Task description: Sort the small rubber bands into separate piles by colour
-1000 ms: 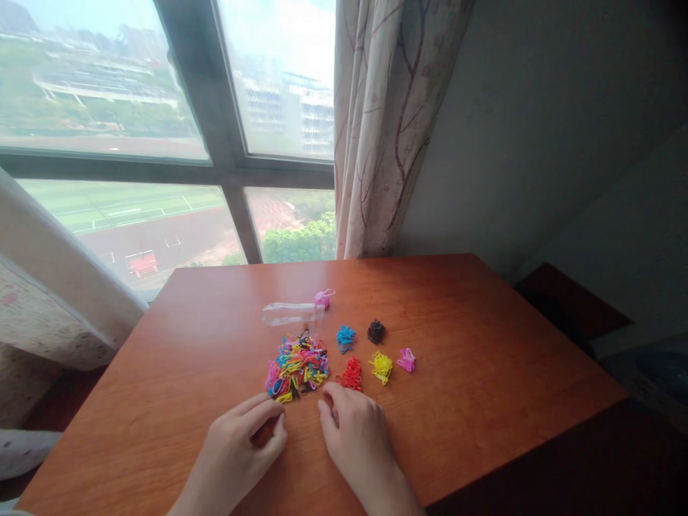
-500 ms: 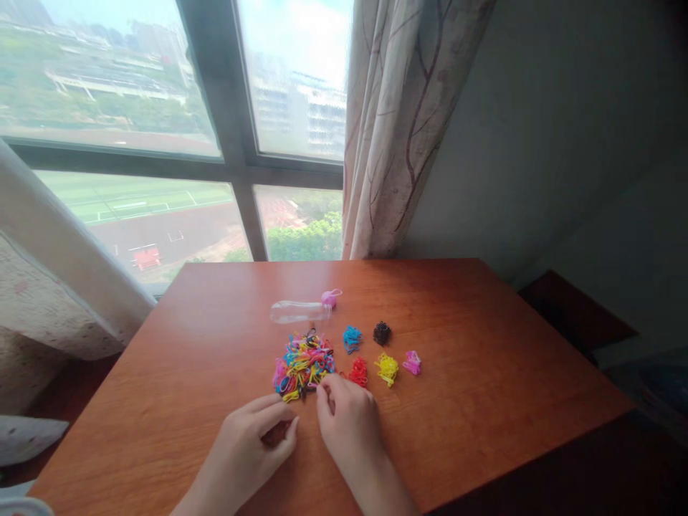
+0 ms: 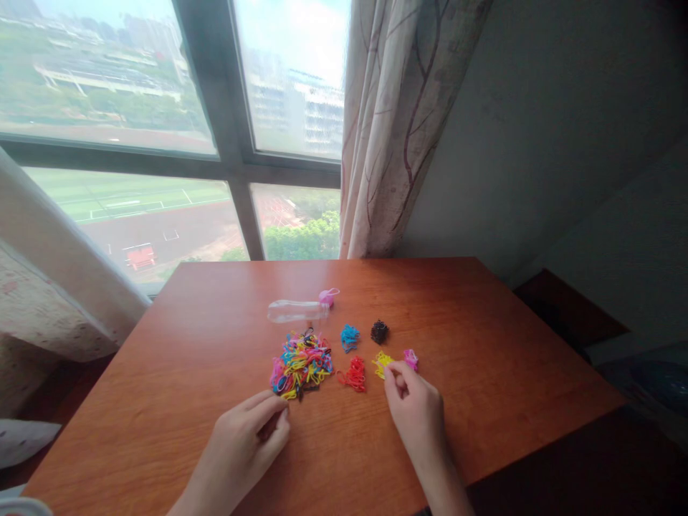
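Note:
A mixed pile of colourful small looped bands (image 3: 302,364), apparently rubber bands, lies mid-table. My left hand (image 3: 250,430) rests at its near edge, thumb and fingers curled together; whatever they hold is hidden. At the near side of the yellow bunch (image 3: 382,362) is my right hand (image 3: 416,401), fingertips pinched and covering part of that bunch. Any item in the pinch is too small to make out. Left of this hand sits a red bunch (image 3: 355,374), and a pink bunch (image 3: 411,358) shows just beyond it. Farther back are a blue bunch (image 3: 350,337) and a black one (image 3: 379,331).
Behind the pile a clear plastic bottle (image 3: 297,311) lies on its side, a pink cap (image 3: 327,298) with a loop at its mouth. The wooden table (image 3: 499,373) meets a window and curtain (image 3: 398,143). A white rim (image 3: 24,507) shows at the lower left.
My right hand has moved right, from the mixed pile's edge to the yellow bunch, uncovering the red one. My left hand stays by the pile. The view has shifted slightly.

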Action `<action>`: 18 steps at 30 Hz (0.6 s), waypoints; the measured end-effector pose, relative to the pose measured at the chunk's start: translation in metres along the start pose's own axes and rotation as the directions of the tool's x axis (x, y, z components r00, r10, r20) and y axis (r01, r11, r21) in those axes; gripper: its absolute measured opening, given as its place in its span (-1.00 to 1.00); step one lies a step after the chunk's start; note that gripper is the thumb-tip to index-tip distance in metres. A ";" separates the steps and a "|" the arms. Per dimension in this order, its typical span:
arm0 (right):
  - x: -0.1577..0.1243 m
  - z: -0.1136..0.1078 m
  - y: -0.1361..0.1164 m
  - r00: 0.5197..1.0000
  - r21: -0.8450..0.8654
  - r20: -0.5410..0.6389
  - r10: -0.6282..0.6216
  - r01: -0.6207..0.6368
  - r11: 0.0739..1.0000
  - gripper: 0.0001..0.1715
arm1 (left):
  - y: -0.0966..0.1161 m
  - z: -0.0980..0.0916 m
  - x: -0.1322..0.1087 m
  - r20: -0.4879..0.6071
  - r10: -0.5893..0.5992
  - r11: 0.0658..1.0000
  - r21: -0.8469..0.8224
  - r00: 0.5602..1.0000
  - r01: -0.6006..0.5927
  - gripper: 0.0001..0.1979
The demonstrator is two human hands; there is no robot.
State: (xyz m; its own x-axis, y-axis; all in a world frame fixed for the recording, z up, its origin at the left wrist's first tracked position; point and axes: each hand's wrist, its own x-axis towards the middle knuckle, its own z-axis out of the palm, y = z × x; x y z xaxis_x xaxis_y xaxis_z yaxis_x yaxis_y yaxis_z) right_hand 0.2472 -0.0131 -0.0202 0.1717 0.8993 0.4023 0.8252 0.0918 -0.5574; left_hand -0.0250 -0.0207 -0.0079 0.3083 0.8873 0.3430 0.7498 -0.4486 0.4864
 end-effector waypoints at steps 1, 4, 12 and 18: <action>0.002 -0.005 0.012 1.000 -0.037 -0.018 0.026 -0.027 0.999 -0.57 | 0.000 0.000 0.000 0.010 -0.004 1.000 -0.004 1.000 0.004 -0.73; 0.006 -0.017 0.042 0.994 -0.124 -0.059 0.092 -0.098 0.987 -0.48 | 0.000 0.000 -0.001 0.018 -0.005 1.000 -0.013 1.000 0.006 -0.75; 0.012 -0.022 0.062 0.985 -0.183 -0.046 0.167 -0.172 0.968 -0.47 | 0.002 0.000 0.000 0.015 0.032 0.999 0.042 0.999 -0.033 -0.73; 0.009 -0.021 0.054 0.983 -0.137 -0.081 0.162 -0.172 0.976 -0.46 | 0.003 -0.001 0.000 0.037 0.019 1.000 0.020 0.999 -0.019 -0.72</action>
State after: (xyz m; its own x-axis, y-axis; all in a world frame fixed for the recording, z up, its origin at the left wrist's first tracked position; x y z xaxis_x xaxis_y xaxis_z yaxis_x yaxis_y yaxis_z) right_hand 0.3049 -0.0086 -0.0315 0.3463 0.8648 0.3636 0.8489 -0.1239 -0.5138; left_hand -0.0233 -0.0222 -0.0057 0.3437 0.8822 0.3219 0.7551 -0.4634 0.4638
